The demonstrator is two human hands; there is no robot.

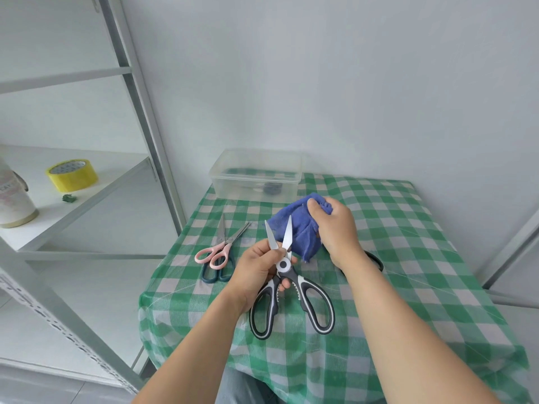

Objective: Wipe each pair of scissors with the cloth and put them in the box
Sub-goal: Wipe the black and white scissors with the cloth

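Note:
My left hand (258, 268) grips black-and-white kitchen scissors (291, 290) near the pivot, blades slightly apart and pointing up, handles hanging toward me. My right hand (335, 228) holds a bunched blue cloth (297, 228) just behind the blades. Pink-handled scissors (217, 252) lie on the table to the left, crossed over dark-teal-handled scissors (217, 272). A black handle (376, 259) shows partly from under my right wrist. The clear plastic box (255, 176) stands at the table's far edge with a dark item inside.
The table wears a green-and-white checked cloth (393, 287). A white metal shelf unit (87, 193) stands at the left, bearing a yellow tape roll (72, 174) and a white container (13, 205). A white wall rises right behind the box.

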